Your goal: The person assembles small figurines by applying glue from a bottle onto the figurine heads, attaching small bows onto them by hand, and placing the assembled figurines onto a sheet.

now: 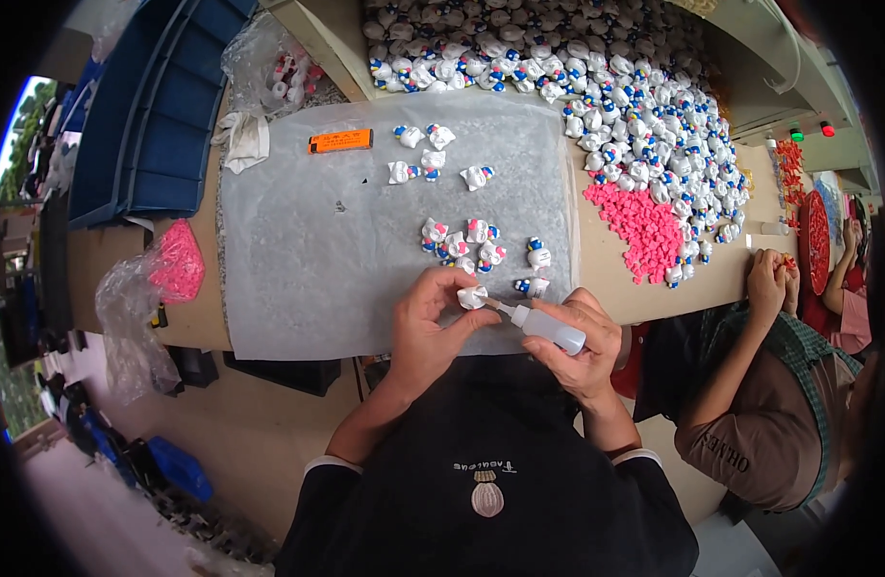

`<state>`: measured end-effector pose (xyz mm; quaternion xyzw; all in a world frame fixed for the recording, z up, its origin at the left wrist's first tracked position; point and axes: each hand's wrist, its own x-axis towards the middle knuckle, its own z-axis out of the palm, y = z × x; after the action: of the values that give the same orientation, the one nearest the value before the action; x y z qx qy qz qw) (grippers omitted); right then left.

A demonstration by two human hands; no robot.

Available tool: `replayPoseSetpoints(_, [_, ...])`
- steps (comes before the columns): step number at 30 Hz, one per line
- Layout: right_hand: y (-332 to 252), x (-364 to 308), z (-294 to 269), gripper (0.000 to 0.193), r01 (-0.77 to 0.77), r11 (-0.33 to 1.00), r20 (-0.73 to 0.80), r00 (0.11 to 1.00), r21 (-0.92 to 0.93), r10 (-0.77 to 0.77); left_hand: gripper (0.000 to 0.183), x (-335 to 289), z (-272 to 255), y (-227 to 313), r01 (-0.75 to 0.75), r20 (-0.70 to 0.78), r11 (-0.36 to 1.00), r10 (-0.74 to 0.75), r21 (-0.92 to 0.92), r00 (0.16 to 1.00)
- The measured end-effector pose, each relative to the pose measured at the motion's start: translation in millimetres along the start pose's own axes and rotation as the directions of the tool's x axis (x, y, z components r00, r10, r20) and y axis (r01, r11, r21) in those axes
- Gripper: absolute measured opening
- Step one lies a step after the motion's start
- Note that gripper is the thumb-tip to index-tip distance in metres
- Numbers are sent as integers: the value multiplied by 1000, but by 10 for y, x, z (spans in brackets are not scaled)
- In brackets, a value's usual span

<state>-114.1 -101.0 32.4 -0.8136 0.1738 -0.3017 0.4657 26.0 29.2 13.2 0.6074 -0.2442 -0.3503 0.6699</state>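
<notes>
Figurine (471,297) in left hand (431,313)

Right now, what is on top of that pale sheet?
On the pale sheet lie white-and-blue figurines, some partly pink, an oblong orange object and tiny dark bits. Anything beneath the left hand or right hand is hidden.

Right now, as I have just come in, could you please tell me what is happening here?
The person's left hand holds a white figurine, and the right hand holds a squeeze bottle with its thin nozzle directed at it. More figurines lie on the grey sheet, several bearing pink parts. To the sheet's right are loose pink pieces and a large figurine pile.
</notes>
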Motion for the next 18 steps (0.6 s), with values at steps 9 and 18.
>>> replayPoseSetpoints(9, [-24, 8, -47, 36, -31, 1000, -7, 1000, -7, 31, 35, 6, -4, -38, 5, -31, 1000, -5, -12, 1000])
replayPoseSetpoints(18, [-38, 29, -38, 36, 16, 1000, 7, 1000, -6, -16, 35, 3, 11, -53, -7, -27, 1000, 8, 20, 1000])
